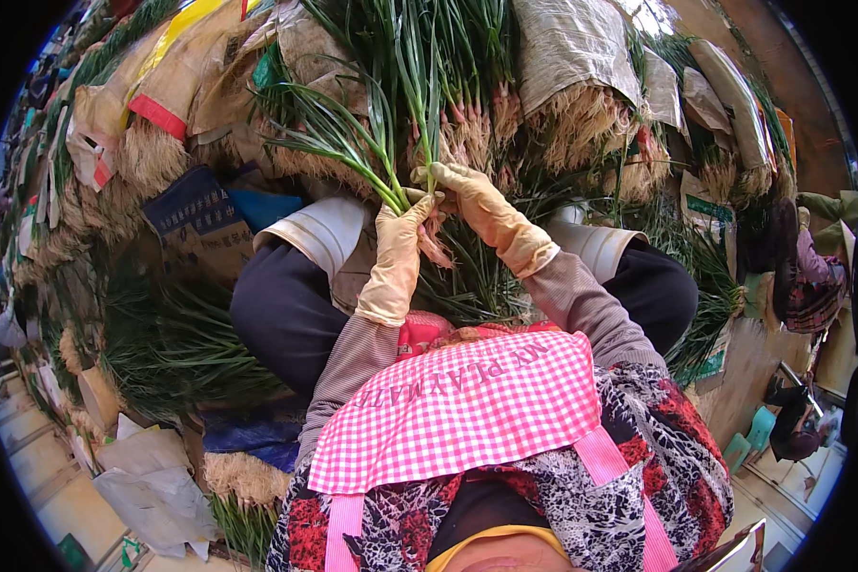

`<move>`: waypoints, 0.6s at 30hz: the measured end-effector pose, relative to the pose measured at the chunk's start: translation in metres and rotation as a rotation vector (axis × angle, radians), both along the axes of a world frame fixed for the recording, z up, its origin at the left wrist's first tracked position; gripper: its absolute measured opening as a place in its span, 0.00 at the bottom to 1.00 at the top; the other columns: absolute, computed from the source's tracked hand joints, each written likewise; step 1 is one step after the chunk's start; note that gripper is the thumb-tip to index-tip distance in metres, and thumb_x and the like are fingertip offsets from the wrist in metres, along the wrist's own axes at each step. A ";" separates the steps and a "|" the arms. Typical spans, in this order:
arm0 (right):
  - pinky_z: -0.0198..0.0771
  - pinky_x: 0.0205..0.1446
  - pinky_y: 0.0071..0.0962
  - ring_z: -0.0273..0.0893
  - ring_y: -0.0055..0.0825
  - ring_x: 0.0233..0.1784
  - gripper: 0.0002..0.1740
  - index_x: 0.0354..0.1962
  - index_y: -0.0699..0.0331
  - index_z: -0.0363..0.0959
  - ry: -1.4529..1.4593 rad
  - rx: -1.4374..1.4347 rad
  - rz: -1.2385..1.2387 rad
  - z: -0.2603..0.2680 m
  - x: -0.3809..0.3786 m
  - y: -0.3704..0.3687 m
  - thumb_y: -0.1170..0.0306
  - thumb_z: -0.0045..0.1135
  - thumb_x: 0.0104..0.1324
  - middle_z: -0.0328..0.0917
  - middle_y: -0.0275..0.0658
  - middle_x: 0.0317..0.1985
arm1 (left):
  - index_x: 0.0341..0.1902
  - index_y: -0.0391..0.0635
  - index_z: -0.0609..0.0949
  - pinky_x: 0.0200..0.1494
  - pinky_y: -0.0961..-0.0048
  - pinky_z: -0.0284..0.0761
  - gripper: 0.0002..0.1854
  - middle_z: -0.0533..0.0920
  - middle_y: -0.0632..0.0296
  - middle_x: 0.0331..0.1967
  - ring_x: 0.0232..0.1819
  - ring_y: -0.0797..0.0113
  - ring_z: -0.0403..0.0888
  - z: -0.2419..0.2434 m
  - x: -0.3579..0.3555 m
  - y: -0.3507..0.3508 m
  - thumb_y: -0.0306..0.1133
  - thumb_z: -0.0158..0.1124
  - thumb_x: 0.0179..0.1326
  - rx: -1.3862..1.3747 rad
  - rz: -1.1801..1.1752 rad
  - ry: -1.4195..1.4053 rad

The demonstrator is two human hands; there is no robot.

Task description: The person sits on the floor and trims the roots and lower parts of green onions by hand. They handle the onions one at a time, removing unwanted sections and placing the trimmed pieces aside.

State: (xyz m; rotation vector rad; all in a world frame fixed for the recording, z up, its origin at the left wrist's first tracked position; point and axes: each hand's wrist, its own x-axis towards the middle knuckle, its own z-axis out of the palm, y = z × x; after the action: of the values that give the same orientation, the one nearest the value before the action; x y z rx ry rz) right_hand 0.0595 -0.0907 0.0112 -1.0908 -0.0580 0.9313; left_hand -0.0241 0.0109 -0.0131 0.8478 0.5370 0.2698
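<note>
My left hand (399,250), in a pale rubber glove, grips a few long-leaved green plants (379,168) near their base. Their leaves fan out up and to the left, and reddish stem ends with pale roots (435,243) hang below the fingers. Close beside it, my gloved right hand (490,213) pinches an upright green stem (430,154) between thumb and fingers. The fingertips of both hands nearly meet, so the lower end of that stem is partly hidden. Beyond them stand rooted bunches of the same kind of plant (472,107).
Wrapped bundles with fibrous roots showing, such as a woven-sack bundle (579,64), line the far side. Loose greens (186,336) lie at the left, near a printed sack (200,214). Another person (819,279) is at the far right. A checked apron (465,407) covers my lap.
</note>
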 end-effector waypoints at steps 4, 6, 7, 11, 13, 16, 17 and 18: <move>0.61 0.18 0.12 0.66 0.17 0.17 0.17 0.38 0.68 0.71 -0.328 -0.089 0.016 -0.010 -0.002 0.021 0.60 0.45 0.68 0.71 0.31 0.25 | 0.32 0.43 0.76 0.23 0.81 0.73 0.04 0.80 0.63 0.24 0.20 0.79 0.73 0.004 -0.002 0.000 0.24 0.63 0.55 0.000 0.037 -0.030; 0.58 0.17 0.12 0.63 0.16 0.16 0.16 0.38 0.70 0.70 0.183 0.065 -0.212 -0.015 0.000 0.022 0.63 0.43 0.69 0.67 0.28 0.22 | 0.32 0.43 0.76 0.23 0.80 0.73 0.03 0.80 0.62 0.24 0.20 0.78 0.73 0.006 -0.004 -0.001 0.24 0.62 0.56 -0.057 0.036 -0.090; 0.57 0.17 0.12 0.61 0.15 0.15 0.16 0.38 0.71 0.69 0.454 0.151 -0.293 -0.017 0.003 0.020 0.64 0.42 0.69 0.65 0.27 0.20 | 0.32 0.43 0.76 0.23 0.79 0.73 0.03 0.80 0.61 0.23 0.19 0.76 0.73 0.007 -0.007 0.001 0.24 0.61 0.57 -0.089 -0.004 -0.096; 0.55 0.18 0.13 0.58 0.12 0.18 0.15 0.38 0.70 0.70 0.327 -0.061 -0.156 -0.015 0.019 -0.006 0.64 0.41 0.69 0.66 0.25 0.21 | 0.35 0.42 0.76 0.24 0.77 0.74 0.05 0.79 0.62 0.23 0.22 0.72 0.77 0.010 -0.011 0.004 0.27 0.61 0.57 -0.129 -0.043 -0.012; 0.55 0.22 0.13 0.59 0.11 0.20 0.13 0.36 0.64 0.72 0.286 -0.152 -0.111 -0.012 0.023 -0.008 0.63 0.46 0.67 0.67 0.23 0.22 | 0.37 0.42 0.76 0.24 0.77 0.74 0.07 0.79 0.62 0.23 0.21 0.73 0.76 0.009 -0.012 0.003 0.27 0.62 0.56 -0.025 -0.022 -0.032; 0.54 0.25 0.13 0.62 0.12 0.25 0.12 0.36 0.59 0.73 -0.064 0.032 0.021 -0.008 0.023 0.012 0.60 0.55 0.62 0.71 0.24 0.26 | 0.35 0.42 0.75 0.21 0.81 0.68 0.06 0.76 0.66 0.20 0.18 0.76 0.71 0.009 -0.010 -0.002 0.26 0.62 0.56 0.040 -0.110 0.036; 0.58 0.26 0.16 0.65 0.15 0.26 0.12 0.34 0.64 0.74 -0.149 -0.073 -0.098 -0.008 0.022 0.027 0.62 0.56 0.62 0.73 0.27 0.27 | 0.35 0.43 0.76 0.19 0.82 0.66 0.05 0.75 0.68 0.20 0.17 0.78 0.69 0.010 -0.010 -0.005 0.29 0.61 0.58 0.017 -0.129 -0.003; 0.59 0.27 0.17 0.65 0.16 0.26 0.13 0.34 0.66 0.74 -0.275 -0.125 -0.136 -0.007 0.020 0.036 0.63 0.55 0.62 0.73 0.29 0.26 | 0.35 0.43 0.76 0.19 0.82 0.64 0.04 0.74 0.69 0.19 0.16 0.79 0.67 0.012 -0.010 -0.005 0.30 0.60 0.60 0.044 -0.066 0.008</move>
State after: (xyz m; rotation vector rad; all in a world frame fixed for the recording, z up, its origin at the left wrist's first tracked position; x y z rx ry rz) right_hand 0.0794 -0.0548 0.0040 -1.3175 -0.1511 0.6660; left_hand -0.0337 0.0059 -0.0013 0.9076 0.5108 0.2182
